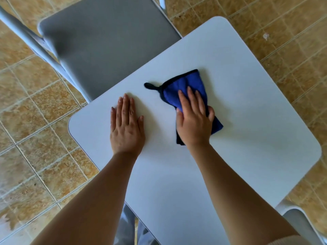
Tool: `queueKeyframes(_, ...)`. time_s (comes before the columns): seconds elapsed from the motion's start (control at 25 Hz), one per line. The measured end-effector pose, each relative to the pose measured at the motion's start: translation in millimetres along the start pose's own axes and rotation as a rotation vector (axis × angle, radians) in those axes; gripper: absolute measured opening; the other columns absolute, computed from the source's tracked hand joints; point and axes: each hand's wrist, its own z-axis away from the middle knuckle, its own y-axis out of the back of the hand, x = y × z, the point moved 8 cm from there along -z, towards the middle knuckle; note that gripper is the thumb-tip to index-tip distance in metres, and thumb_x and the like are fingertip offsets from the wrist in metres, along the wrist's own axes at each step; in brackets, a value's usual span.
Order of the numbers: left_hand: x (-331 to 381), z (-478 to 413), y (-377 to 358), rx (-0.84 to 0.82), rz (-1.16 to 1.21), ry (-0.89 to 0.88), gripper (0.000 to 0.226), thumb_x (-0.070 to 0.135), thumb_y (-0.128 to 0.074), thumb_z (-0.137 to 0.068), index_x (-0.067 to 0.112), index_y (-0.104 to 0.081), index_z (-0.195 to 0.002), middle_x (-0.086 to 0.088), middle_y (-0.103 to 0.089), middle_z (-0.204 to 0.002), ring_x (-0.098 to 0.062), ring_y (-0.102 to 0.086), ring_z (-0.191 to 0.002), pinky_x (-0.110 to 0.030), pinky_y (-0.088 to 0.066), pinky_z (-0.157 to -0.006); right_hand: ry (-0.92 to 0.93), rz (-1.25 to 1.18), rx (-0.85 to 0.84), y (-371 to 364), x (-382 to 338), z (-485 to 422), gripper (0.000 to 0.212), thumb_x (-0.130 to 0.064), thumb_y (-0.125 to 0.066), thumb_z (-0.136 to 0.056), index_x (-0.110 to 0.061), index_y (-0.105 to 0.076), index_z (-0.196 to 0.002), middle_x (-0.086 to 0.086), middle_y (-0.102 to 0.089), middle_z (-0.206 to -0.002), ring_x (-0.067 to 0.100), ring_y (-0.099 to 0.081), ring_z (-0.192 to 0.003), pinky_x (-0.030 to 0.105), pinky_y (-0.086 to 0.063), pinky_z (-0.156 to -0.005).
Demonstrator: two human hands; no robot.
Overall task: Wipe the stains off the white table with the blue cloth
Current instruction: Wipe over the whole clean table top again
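The right hand (193, 123) pressed the blue cloth (185, 89) flat near the middle of the white table (247, 121), fingers (190, 98) spread over it and the thumb curled around its edge. The left hand (126, 128) lay open, palm down, toward the table's left edge. No stains showed anywhere, so the wiping seemed nearly finished.

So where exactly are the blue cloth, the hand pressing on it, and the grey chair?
blue cloth (184, 84): head view, on its upper folded part, beyond the fingers.
right hand (193, 123): head view, on the back of the hand.
grey chair (106, 41): head view, on the seat pad.
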Motion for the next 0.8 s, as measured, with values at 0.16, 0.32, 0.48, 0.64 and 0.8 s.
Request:
queueKeyframes(0.16, -2, -1, -2, 0.001, 0.009, -0.003, 0.056, 0.031, -0.025, -0.102, 0.003, -0.023, -0.151, -0.011, -0.021, -0.159, -0.021, -0.016, -0.148, -0.036, -0.005, -0.121, -0.322, 0.018, -0.073, -6, 38, -36, 0.051, -0.041, -0.042, -0.099, -0.03, -0.04, -0.149, -0.002, -0.034, -0.159, 0.019, -0.033, -0.145, 0.05, -0.034, -0.101)
queueKeyframes(0.32, -3, 0, -2, -0.004, 0.008, -0.007, 0.057, 0.031, -0.024, -0.102, 0.003, -0.021, -0.152, -0.011, -0.019, -0.159, -0.021, -0.014, -0.148, -0.037, -0.005, -0.121, -0.252, -0.041, -0.101, -19, -14, -68, 0.053, -0.042, -0.039, -0.099, -0.031, -0.038, -0.15, -0.002, -0.031, -0.161, 0.02, -0.029, -0.147, 0.051, -0.028, -0.104)
queueKeyframes(0.48, -3, 0, -2, -0.007, -0.01, -0.011, 0.058, 0.031, -0.023, -0.102, 0.002, -0.02, -0.152, -0.011, -0.019, -0.159, -0.021, -0.014, -0.148, -0.038, -0.008, -0.121, -0.086, -0.081, -0.014, -9, -61, -13, 0.05, -0.039, -0.045, -0.098, -0.028, -0.046, -0.146, -0.002, -0.041, -0.155, 0.02, -0.039, -0.142, 0.048, -0.034, -0.101)
queueKeyframes(0.64, -2, 0, -1, -0.01, 0.009, -0.007, 0.057, 0.031, -0.022, -0.103, 0.002, -0.019, -0.152, -0.01, -0.018, -0.16, -0.02, -0.013, -0.148, -0.037, -0.007, -0.121, -0.047, -0.054, -0.049, 6, -33, 42, 0.05, -0.037, -0.042, -0.101, -0.028, -0.04, -0.15, -0.004, -0.035, -0.158, 0.018, -0.033, -0.146, 0.048, -0.035, -0.104)
queueKeyframes(0.8, -2, 0, -1, 0.004, 0.024, -0.002, 0.056, 0.03, -0.023, -0.103, 0.003, -0.021, -0.152, -0.01, -0.019, -0.159, -0.021, -0.014, -0.148, -0.035, -0.005, -0.121, -0.113, 0.049, -0.064, 12, 22, 60, 0.051, -0.037, -0.043, -0.1, -0.029, -0.04, -0.15, -0.004, -0.035, -0.159, 0.016, -0.034, -0.145, 0.047, -0.035, -0.103)
